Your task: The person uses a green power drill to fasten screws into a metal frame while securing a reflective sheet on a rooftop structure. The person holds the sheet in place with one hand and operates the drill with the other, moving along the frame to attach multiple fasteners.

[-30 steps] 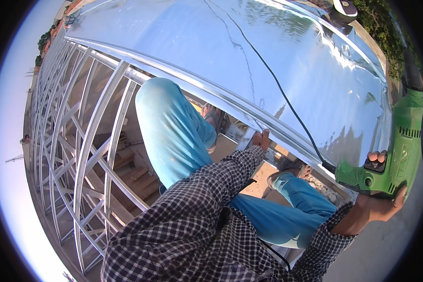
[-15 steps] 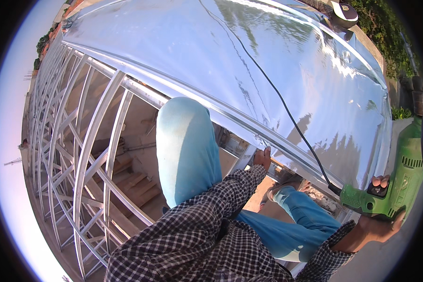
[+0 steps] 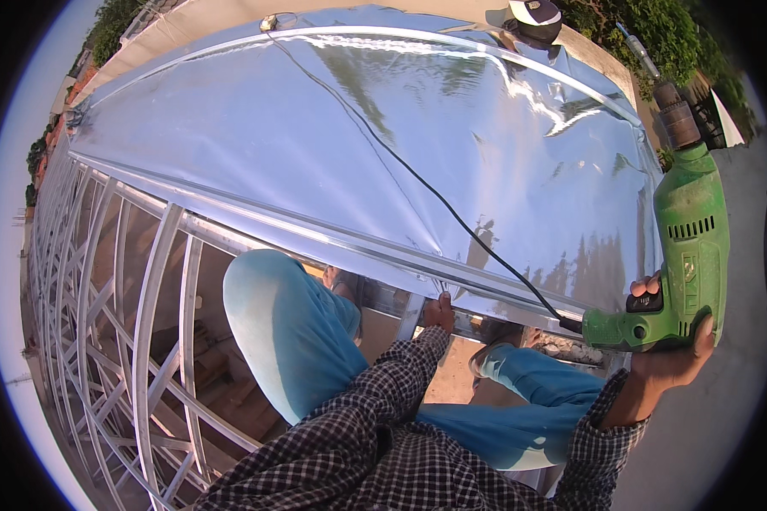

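My right hand [image 3: 669, 362] grips a green corded drill [image 3: 693, 209] by its handle, fingers at the trigger. The drill stands with its chuck [image 3: 677, 119] toward the far side and a long metal bit or socket at its tip. My left hand [image 3: 440, 313] is closed at the near edge of a shiny silver foil sheet [image 3: 315, 145], seemingly pinching it; creases run out from the fingertips. Beside those fingers runs a long metal rail [image 3: 358, 243] along the sheet. The drill's black cord [image 3: 439, 200] crosses over the foil.
Curved metal trusses [image 3: 149, 315] form an open frame on the left, with a deep drop showing between them. My bent knee [image 3: 268, 298] rises beside the rail. A person in a cap [image 3: 534, 13] is beyond the foil's far edge, near trees [image 3: 635, 34].
My view has turned, so the drill shows more fully, its chuck and bit now plain. My right hand still grips the drill, and my left hand remains at the foil's edge.
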{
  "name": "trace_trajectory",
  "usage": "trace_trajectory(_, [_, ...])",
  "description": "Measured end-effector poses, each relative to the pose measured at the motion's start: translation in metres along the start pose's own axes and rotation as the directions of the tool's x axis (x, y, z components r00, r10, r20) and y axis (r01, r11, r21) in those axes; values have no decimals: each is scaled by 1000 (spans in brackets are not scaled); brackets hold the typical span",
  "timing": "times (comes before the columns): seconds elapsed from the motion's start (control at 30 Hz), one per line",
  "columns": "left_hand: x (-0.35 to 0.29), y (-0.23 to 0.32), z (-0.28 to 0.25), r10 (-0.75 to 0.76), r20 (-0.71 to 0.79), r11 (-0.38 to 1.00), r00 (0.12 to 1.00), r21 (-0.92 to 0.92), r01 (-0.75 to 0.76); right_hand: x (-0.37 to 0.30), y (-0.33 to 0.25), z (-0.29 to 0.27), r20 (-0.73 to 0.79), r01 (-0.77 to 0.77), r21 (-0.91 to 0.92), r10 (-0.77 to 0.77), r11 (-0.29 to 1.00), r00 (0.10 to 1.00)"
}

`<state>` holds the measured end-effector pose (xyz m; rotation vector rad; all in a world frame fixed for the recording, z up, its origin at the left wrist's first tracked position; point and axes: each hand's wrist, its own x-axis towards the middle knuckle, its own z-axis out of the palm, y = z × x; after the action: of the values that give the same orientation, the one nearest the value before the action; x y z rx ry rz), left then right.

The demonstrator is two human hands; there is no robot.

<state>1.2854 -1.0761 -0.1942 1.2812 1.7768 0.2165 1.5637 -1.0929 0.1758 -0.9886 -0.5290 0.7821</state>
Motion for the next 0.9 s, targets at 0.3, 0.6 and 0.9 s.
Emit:
trace_trajectory(0.3, [-3, 11, -2, -82, 2, 988, 997, -127, 82, -5, -3, 2, -4, -95, -83, 95, 992, 996])
trace_trajectory(0.6, [0, 15, -4, -92, 46, 992, 995, -84, 96, -5, 1, 6, -148, 13, -131, -32, 991, 989])
trace_trajectory(0.9, [4, 9, 2, -127, 28, 989, 992, -80, 128, -2, -1, 16, -146, -34, -173, 9, 984, 989])
